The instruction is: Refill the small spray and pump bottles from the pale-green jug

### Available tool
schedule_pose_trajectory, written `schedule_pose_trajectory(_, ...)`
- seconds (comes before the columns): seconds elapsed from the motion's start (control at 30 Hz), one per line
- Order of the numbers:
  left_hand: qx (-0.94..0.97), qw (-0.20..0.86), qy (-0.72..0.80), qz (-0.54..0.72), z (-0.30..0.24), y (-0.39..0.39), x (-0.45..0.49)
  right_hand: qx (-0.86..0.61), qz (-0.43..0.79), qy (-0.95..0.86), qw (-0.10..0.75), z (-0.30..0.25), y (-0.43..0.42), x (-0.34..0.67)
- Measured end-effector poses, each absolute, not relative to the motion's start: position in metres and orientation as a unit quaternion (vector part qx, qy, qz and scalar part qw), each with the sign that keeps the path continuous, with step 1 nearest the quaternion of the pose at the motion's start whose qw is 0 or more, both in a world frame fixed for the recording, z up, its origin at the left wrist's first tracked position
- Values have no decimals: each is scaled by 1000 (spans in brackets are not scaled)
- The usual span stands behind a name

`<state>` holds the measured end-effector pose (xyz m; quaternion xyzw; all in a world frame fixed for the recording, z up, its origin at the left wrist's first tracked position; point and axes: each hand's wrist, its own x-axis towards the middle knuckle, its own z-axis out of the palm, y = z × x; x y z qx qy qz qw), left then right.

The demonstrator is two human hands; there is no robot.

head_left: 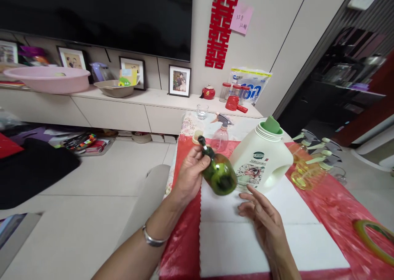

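Observation:
My left hand (194,167) grips a green see-through pump bottle (220,174) by its black neck, holding it tilted above the white sheet (237,247). The bottle's base points down to the right. My right hand (261,214) is empty, with its fingers loosely spread, just right of and below the bottle. Behind the right hand stands a large pale green detergent jug (261,159) with a green spout in its open mouth. A clear pinkish spray bottle (221,136) with a grey trigger head stands behind the held bottle.
Several yellowish spray bottles (310,171) stand at the right on the red cloth (335,206). A roll of tape (374,239) lies near the right edge. A small glass cup (202,111) sits at the table's far end, before the white cabinet (117,113).

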<state>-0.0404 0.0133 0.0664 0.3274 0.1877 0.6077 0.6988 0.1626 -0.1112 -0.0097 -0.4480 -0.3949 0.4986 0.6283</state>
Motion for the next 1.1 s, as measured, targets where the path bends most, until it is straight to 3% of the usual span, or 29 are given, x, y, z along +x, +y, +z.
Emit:
schedule_pose_trajectory(0.27, 448, 551, 266, 652, 68, 80, -34, -451, 454, -394, 660, -14, -111, 165)
schedule_pose_trajectory(0.57, 526, 510, 326, 598, 40, 105, 9, -447, 467, -358, 674, -17, -112, 160)
schedule_pose_trajectory(0.9, 570, 439, 382, 580, 22, 97, 8, -419, 469, -372, 683, -23, -108, 164)
schedule_pose_trajectory(1.1, 498, 348, 450, 654, 27, 48, 7, -455, 398, -363, 709, 3, -112, 166)
